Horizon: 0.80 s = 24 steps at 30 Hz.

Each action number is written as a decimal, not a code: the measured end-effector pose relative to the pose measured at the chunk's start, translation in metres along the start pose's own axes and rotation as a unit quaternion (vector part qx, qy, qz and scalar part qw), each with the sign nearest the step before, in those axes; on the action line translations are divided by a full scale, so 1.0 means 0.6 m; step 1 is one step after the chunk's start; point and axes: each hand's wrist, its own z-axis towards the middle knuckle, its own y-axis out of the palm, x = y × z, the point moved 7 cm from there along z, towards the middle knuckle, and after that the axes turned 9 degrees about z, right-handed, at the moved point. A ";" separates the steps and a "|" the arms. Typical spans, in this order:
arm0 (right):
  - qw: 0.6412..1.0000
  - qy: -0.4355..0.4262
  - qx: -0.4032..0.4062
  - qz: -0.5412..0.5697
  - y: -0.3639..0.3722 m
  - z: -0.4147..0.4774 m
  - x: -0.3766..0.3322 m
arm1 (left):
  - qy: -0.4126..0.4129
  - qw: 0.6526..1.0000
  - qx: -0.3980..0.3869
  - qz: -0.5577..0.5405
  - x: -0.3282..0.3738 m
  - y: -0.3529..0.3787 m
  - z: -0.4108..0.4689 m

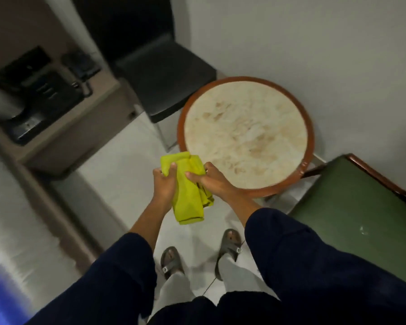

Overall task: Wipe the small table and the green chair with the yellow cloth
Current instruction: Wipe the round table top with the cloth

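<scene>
I hold the yellow cloth [188, 195] bunched between both hands, in the air in front of me above the floor. My left hand [165, 184] grips its left side and my right hand [208, 178] grips its right side. The small round table [245, 134] has a pale marbled top and a red-brown rim; it stands just beyond and right of my hands, its near-left edge close to the cloth. The green chair [359, 214] has a green seat with a dark wooden frame and sits at the right, touching or nearly touching the table's rim.
A black chair [167, 78] stands behind the table on the left, against the wall. A beige desk [80, 127] at the left carries a black tray with a kettle [2, 102] and a telephone [80, 64]. My sandalled feet are on the white tiled floor below.
</scene>
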 end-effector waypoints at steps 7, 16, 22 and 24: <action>0.966 0.051 0.047 0.249 -0.177 0.006 0.105 | -0.026 0.990 -0.126 0.058 0.024 0.239 0.025; 0.902 0.030 0.365 0.228 -0.325 0.052 0.218 | 0.064 0.935 -0.278 0.211 0.001 0.455 0.140; 0.789 -0.018 0.582 -0.197 -0.368 0.097 0.227 | 0.457 0.659 -0.142 0.580 -0.010 0.547 0.286; 0.816 -0.016 0.528 -0.234 -0.344 0.161 0.235 | 0.446 0.625 -0.130 0.627 -0.035 0.556 0.341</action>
